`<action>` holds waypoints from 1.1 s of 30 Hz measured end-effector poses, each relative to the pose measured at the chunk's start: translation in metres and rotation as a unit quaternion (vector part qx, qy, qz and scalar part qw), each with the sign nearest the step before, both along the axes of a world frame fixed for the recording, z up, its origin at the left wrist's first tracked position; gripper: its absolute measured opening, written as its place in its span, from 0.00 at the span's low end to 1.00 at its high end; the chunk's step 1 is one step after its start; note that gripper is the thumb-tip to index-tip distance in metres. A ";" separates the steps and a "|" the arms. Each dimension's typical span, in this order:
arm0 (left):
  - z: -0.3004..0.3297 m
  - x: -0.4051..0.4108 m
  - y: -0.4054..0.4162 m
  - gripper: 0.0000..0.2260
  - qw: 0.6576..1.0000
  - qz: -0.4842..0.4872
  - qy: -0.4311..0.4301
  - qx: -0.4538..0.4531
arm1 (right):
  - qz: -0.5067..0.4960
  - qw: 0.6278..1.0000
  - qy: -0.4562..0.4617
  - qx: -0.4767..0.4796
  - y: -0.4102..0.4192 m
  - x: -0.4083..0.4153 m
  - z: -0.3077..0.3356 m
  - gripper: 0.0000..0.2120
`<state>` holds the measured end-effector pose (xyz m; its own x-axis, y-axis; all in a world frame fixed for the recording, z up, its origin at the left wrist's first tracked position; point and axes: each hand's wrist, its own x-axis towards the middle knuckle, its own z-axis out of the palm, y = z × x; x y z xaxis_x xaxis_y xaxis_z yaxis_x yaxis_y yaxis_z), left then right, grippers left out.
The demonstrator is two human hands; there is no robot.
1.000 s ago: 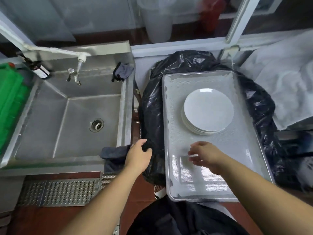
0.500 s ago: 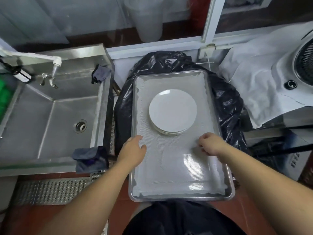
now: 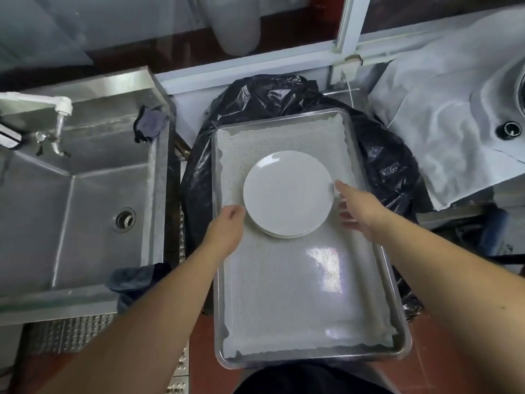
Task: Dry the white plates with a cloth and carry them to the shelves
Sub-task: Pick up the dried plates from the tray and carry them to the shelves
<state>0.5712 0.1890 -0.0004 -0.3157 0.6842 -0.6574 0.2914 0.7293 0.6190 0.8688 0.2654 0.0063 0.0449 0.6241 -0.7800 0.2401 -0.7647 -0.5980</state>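
Note:
A small stack of white plates (image 3: 287, 194) sits on a metal tray (image 3: 396, 317) lined with a grey mesh mat. My left hand (image 3: 227, 228) is at the stack's lower left edge, fingers loosely curled, holding nothing. On the stack's right side is my right hand (image 3: 355, 207), its fingers stretched toward the rim and just short of it or barely touching. A dark cloth (image 3: 132, 282) hangs over the sink's front corner, away from both hands.
A steel sink (image 3: 71, 209) with a tap (image 3: 59, 109) stands on the left, and a second dark rag (image 3: 150, 123) hangs on its back rim. The tray rests on a black bin bag (image 3: 383, 166). White sheeting (image 3: 443, 123) covers equipment at the right.
Both hands moved forward from the tray's near part to either side of the plate stack. The left hand left the dark cloth at the sink corner. The view shifted right.

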 end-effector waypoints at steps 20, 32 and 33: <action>-0.034 0.005 0.073 0.23 0.978 0.098 -0.170 -0.063 | -0.017 0.994 0.093 -0.060 0.042 -0.027 -0.040 0.37; -0.025 0.018 0.072 0.21 0.966 0.159 -0.197 -0.049 | -0.091 0.981 0.150 -0.081 0.037 -0.038 -0.023 0.25; -0.023 0.019 0.071 0.20 0.965 0.161 -0.203 -0.044 | -0.094 0.980 0.157 -0.080 0.036 -0.038 -0.021 0.25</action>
